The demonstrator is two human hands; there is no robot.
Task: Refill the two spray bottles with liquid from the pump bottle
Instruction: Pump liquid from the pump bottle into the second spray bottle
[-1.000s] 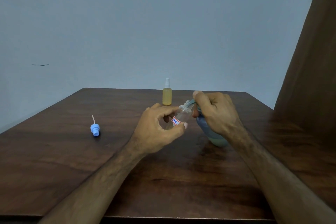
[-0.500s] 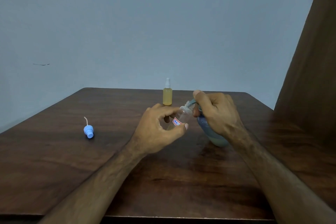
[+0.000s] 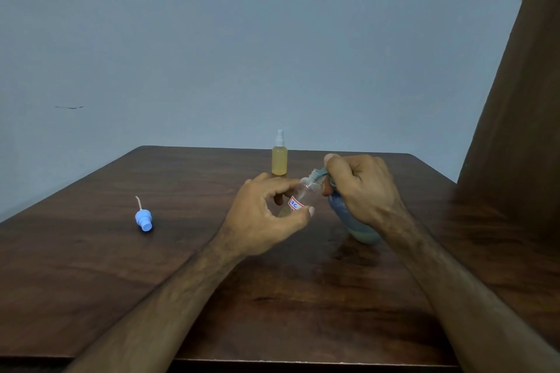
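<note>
My left hand [image 3: 263, 218] holds a small clear spray bottle [image 3: 303, 195] with a red-and-white label, tilted with its open neck toward the right. My right hand [image 3: 363, 191] grips the top of the blue pump bottle [image 3: 348, 218], which stands on the table; its nozzle meets the clear bottle's neck and my thumb rests on the pump head. A second spray bottle [image 3: 279, 157], filled with yellow liquid and capped with a white sprayer, stands upright behind my hands. A blue spray cap [image 3: 143, 219] with its dip tube lies on the table at the left.
The dark wooden table [image 3: 91, 266] ends at a near edge at the bottom of the view. A pale blue wall stands behind it. A brown wooden panel [image 3: 521, 130] rises at the right side.
The blue spray cap has rolled on the table at the left and its tube now points away from me. Both hands have stayed almost still at the bottles.
</note>
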